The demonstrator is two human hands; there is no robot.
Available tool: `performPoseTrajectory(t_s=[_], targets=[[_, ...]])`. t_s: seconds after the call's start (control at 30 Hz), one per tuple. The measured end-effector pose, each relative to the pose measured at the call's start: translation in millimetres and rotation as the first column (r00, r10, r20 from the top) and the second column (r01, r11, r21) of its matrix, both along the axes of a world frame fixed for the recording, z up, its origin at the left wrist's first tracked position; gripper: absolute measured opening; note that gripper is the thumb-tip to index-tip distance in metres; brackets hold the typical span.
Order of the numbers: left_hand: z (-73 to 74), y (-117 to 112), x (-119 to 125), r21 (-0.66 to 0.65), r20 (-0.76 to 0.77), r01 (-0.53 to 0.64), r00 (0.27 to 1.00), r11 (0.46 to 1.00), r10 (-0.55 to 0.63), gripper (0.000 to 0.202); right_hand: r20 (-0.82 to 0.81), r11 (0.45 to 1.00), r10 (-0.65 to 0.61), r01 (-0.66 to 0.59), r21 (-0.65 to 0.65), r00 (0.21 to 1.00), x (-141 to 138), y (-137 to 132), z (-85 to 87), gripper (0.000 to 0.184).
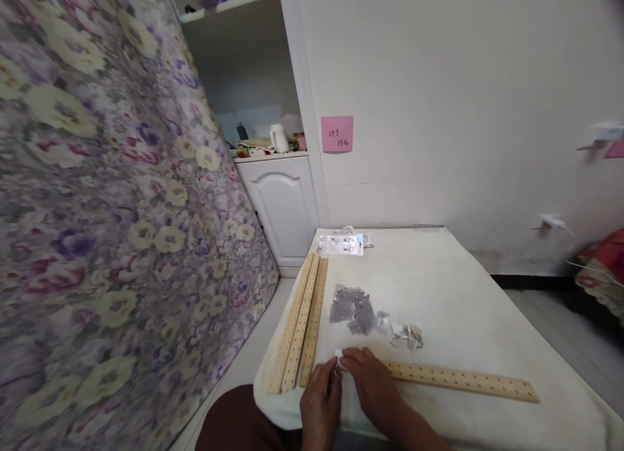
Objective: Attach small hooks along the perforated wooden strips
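Observation:
My left hand (pixel 320 399) is closed at the near edge of the table, thumb and fingertips pinched around a small shiny metal piece (pixel 337 368). A bit of white card (pixel 338 353) shows just above those fingertips. Beside it, my right hand (pixel 370 383) bends over the left end of a pale wooden strip (pixel 458 378) with rows of small holes, its fingertips meeting the left hand's. The strip lies flat and stretches off to the right. My fingers hide its left end and most of the small piece.
Several similar perforated wooden strips (pixel 298 327) lie on the left of the cloth-covered table (pixel 439 288). Ahead are small grey plastic packets (pixel 353 308), loose metal pieces with cards (pixel 410 336) and a clear blister pack (pixel 340 244). A floral curtain (pixel 146 243) hangs at left.

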State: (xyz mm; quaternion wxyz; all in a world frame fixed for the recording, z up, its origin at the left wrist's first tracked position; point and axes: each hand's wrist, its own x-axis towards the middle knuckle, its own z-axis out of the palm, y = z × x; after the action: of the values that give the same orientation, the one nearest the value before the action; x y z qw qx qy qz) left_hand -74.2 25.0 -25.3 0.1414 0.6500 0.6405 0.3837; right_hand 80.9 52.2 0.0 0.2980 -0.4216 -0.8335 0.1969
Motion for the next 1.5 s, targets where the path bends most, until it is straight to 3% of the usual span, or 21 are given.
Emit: performPoseTrajectory(t_s=[0.23,0.37,0.57,0.7,0.9,1.2,1.5], targets=[[4.4,2.7,-0.3,-0.053,0.003,0.016,1.0,0.998,-0.016,0.029,0.067,0.997,-0.048,0.044,0.057,0.997,-5.8,-2.7,2.8,0.05],[6.9,2.7,0.3,-0.063,-0.005,0.008,1.0,0.998,-0.009,0.028,0.061,0.995,-0.073,0.069,0.065,0.995,-7.1,-4.0,-6.2,0.054],[6.7,1.2,0.3,-0.063,-0.014,-0.016,1.0,0.998,0.015,0.031,0.012,0.983,-0.034,0.032,0.181,0.999,-2.4,-3.8,-23.9,0.057],[3.6,0.6,-1.0,-0.081,-0.026,-0.045,0.999,0.996,0.043,0.034,0.0,0.979,-0.049,0.048,0.198,0.999,0.3,-3.3,-23.8,0.053],[3.1,-0.3,-2.1,-0.084,-0.015,-0.077,0.997,0.994,0.076,0.037,-0.088,0.984,-0.091,0.104,0.147,0.992,8.1,-2.8,-8.4,0.038],[-3.5,-0.5,-4.2,-0.089,0.088,-0.073,0.993,0.993,0.081,0.04,-0.007,0.954,-0.297,0.297,0.035,0.955,25.2,-5.6,-11.9,0.039],[4.7,-5.8,-2.4,-0.1,0.278,-0.056,0.957,0.993,0.082,0.054,0.019,0.956,-0.291,0.292,-0.014,0.956,19.0,-3.0,-4.7,0.028]])
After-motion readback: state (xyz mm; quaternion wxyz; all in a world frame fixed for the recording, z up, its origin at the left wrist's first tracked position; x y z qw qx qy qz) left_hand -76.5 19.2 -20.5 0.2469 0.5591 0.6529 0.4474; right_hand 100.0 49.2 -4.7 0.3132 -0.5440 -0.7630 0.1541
